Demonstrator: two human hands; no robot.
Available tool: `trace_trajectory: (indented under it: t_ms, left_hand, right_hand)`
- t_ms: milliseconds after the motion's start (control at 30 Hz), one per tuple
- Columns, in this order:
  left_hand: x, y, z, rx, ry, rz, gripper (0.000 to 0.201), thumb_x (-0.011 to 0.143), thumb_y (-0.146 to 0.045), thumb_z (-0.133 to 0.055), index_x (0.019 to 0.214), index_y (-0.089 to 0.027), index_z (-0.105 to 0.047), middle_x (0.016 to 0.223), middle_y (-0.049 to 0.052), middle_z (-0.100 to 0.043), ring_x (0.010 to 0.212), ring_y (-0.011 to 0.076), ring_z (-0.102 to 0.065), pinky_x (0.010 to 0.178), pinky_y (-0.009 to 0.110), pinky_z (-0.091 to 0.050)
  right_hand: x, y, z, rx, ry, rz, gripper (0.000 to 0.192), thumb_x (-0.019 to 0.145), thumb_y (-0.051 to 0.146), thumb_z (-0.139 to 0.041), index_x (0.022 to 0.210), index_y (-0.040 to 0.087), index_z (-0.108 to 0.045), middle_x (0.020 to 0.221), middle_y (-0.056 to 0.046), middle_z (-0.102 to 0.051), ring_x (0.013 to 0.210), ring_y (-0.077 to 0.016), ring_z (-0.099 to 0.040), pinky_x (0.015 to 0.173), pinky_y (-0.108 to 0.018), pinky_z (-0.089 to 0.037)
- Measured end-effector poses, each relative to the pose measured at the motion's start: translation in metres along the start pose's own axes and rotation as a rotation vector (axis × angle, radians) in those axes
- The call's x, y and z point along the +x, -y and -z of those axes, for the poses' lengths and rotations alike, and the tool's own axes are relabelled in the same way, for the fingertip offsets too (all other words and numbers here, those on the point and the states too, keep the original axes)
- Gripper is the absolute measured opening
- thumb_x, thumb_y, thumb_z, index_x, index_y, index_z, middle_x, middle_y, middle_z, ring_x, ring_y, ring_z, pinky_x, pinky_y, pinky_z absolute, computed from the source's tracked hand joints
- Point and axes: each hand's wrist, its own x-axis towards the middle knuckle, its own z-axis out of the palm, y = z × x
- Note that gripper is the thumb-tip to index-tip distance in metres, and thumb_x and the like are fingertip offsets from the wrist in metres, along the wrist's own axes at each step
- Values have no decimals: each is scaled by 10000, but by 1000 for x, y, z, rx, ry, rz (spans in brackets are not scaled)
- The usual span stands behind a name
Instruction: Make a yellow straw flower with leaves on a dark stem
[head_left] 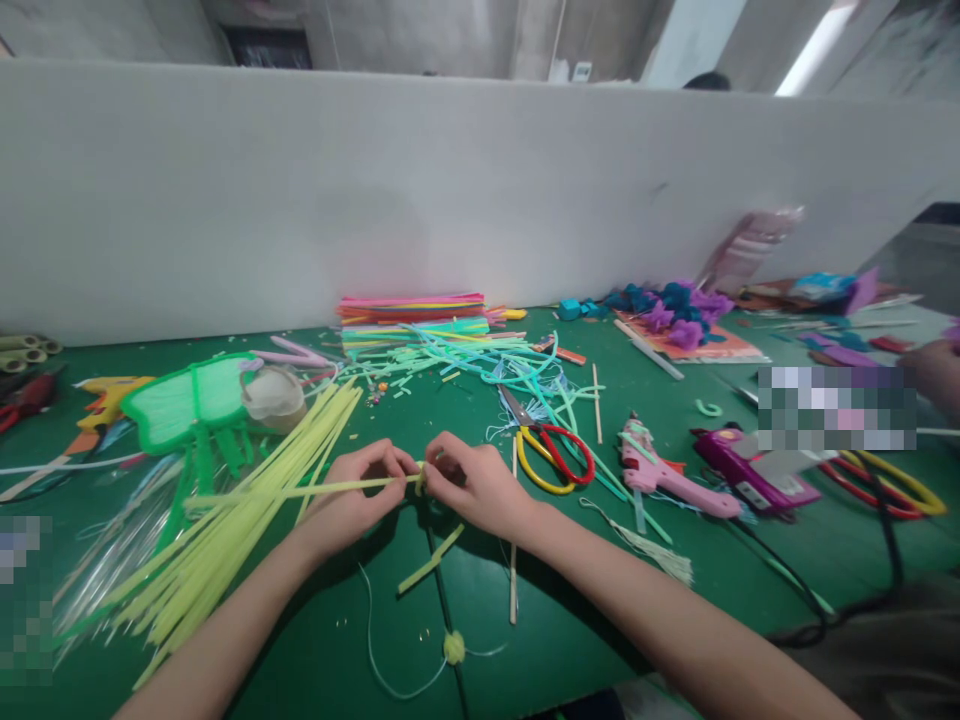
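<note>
A long yellow-green pipe cleaner (337,487) runs leftward from between my two hands. My left hand (367,487) is closed in a pinch on it a little left of its bent end. My right hand (465,482) pinches the small curled end, most of which the fingers hide. Below them lies a short loose piece of yellow-green pipe cleaner (430,560). Nearer the front edge a small yellow-green ball (454,648) sits with a thin thread (369,620) beside it. A thick bundle of yellow-green pipe cleaners (247,530) lies left, partly behind my left forearm.
Scissors (555,458) with red and yellow handles lie right of my hands, near a pink glue gun (667,475) and a pale tassel (645,545). Coloured pipe cleaners (412,312) are stacked by the white partition (450,190). A green fuzzy shape (169,400) lies left. Another person's hand (934,375) shows far right.
</note>
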Motion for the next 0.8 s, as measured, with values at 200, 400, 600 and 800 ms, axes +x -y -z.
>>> trace_trajectory:
  t_ms: [200, 400, 600, 800]
  left_hand:
    - [-3, -3, 5, 79, 0, -38, 142, 831, -208, -571, 695, -200, -533, 915, 37, -694, 877, 191, -645, 803, 321, -479]
    - [0, 5, 22, 209, 92, -145, 96, 818, -273, -646, 763, -198, -669, 957, 71, -726, 982, 229, -643, 908, 376, -469]
    - [3, 19, 30, 184, 95, -171, 84, 776, -289, -705, 759, -210, -726, 932, 87, -741, 1008, 250, -644, 917, 402, -490]
    - [3, 15, 24, 50, 121, -117, 64, 744, -290, -734, 742, -227, -742, 930, 89, -750, 1031, 265, -651, 938, 412, -494]
  right_hand:
    - [0, 4, 2, 98, 7, 7, 31, 870, 235, -510, 855, 208, -506, 678, 37, -574, 585, -92, -520, 556, -188, -394]
    - [1, -3, 12, -58, -104, 59, 40, 808, 165, -559, 784, 198, -559, 759, 4, -617, 719, -136, -540, 683, -254, -427]
    - [2, -12, 25, -165, -166, 103, 88, 746, 120, -611, 719, 193, -570, 943, -44, -625, 952, -196, -516, 874, -348, -402]
    - [3, -15, 27, -139, -130, 88, 86, 764, 114, -592, 735, 193, -577, 941, -40, -630, 951, -189, -528, 885, -354, -390]
